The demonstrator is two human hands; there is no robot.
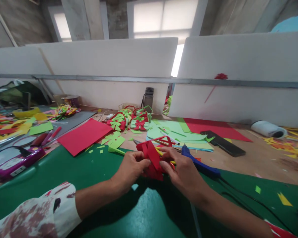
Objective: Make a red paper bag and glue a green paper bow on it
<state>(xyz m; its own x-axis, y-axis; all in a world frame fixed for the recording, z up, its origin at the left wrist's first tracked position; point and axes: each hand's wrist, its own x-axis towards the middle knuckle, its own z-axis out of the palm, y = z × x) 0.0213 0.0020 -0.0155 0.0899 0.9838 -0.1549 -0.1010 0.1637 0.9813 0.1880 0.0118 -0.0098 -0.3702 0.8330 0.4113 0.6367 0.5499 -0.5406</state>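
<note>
A folded red paper piece (152, 155) is held up between my two hands above the green mat. My left hand (131, 168) pinches its left side between thumb and fingers. On the other side my right hand (182, 172) grips the right edge, fingers bent. A strip stands slanted across the front of the paper, and my fingers hide part of it. Just right of my right hand lies a blue glue gun (201, 163) with its cord trailing right. Yellow-handled scissors seem to lie behind the paper, mostly hidden.
Small red and green paper baskets (140, 124) with bows stand at the back, beside a dark bottle (149, 99). Red sheets (85, 135), pale green sheets (169, 130) and a black phone (223, 143) lie around. A purple power strip (20, 162) sits at left.
</note>
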